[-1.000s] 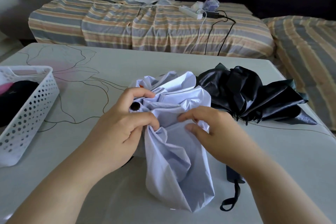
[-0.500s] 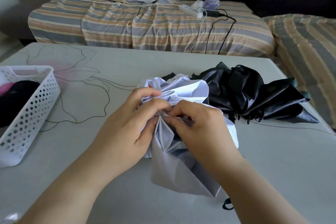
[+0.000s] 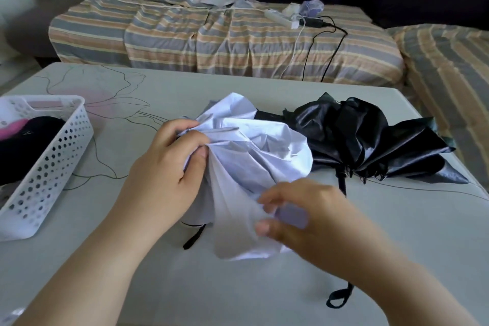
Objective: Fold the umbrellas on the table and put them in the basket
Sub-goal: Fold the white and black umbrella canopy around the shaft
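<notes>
Since half a second ago the right hand (image 3: 312, 222) has dropped away from the left and slid down toward the near hem of the white umbrella (image 3: 254, 164), where it now shows blurred, thumb and fingers curled and pinching a fold of the pale canopy cloth. A black wrist strap (image 3: 340, 298) loops out from under that forearm onto the surface (image 3: 185, 286). Left hand (image 3: 169, 167) grips the bunched canopy higher up, fingers wrapped round the gathered cloth near the umbrella's top, and a second short black strap (image 3: 194, 237) pokes out beneath the cloth. Just beyond and to the right, touching the white canopy, the black umbrella (image 3: 370, 140) lies spread and crumpled. At the left edge stands the white perforated basket (image 3: 50, 167), holding dark and pink items. Behind the surface runs a striped sofa (image 3: 211, 42) with a white power strip (image 3: 281, 18) and cables on it
</notes>
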Tool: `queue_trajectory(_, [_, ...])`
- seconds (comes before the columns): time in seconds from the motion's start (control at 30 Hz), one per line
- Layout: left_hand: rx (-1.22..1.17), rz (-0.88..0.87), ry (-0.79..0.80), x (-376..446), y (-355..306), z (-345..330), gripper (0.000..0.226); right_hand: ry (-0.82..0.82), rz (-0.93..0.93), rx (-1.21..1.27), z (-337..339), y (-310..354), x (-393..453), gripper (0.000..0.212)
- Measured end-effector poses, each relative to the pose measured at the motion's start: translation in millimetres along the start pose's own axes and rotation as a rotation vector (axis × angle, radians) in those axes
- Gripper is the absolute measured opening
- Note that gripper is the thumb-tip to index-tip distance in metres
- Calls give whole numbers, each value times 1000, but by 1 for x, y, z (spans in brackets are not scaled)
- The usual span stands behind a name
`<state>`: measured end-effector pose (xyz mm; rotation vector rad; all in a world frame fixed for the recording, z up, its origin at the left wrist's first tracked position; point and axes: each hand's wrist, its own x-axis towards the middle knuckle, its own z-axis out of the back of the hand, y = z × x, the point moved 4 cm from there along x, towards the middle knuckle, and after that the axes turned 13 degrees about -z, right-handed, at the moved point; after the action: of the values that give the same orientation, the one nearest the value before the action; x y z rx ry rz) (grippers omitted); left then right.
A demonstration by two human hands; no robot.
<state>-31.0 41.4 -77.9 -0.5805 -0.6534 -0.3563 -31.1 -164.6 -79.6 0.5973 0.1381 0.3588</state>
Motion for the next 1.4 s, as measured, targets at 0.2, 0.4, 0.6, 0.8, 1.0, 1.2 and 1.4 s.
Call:
queue_trajectory(0.2, [24,7,-4,0,-2,0,30,-189,92,45,-7,1,-2,32])
queue_trajectory(0.4, [87,-100,108,0,-24,-6,31,-347,-50,250,16,-2,19,20])
queue_trajectory(0.6, [2,-202,272,0,-35,-10,31,-281,-65,255,16,0,28,12])
queue_trajectory(0.8, [-42,-269,344,-1,-46,-17,29,-232,-61,248,15,13,28,12])
queue_trajectory(1.0, [-30,-210,280,-1,-43,-14,19,-69,-76,233,5,23,16,31])
queue_trajectory(1.2, [6,-219,274,1,-44,-16,18,-164,-178,581,4,18,18,30])
queue_trajectory(1.4, [51,-223,285,1,-44,-18,19,-183,-200,505,7,15,20,28])
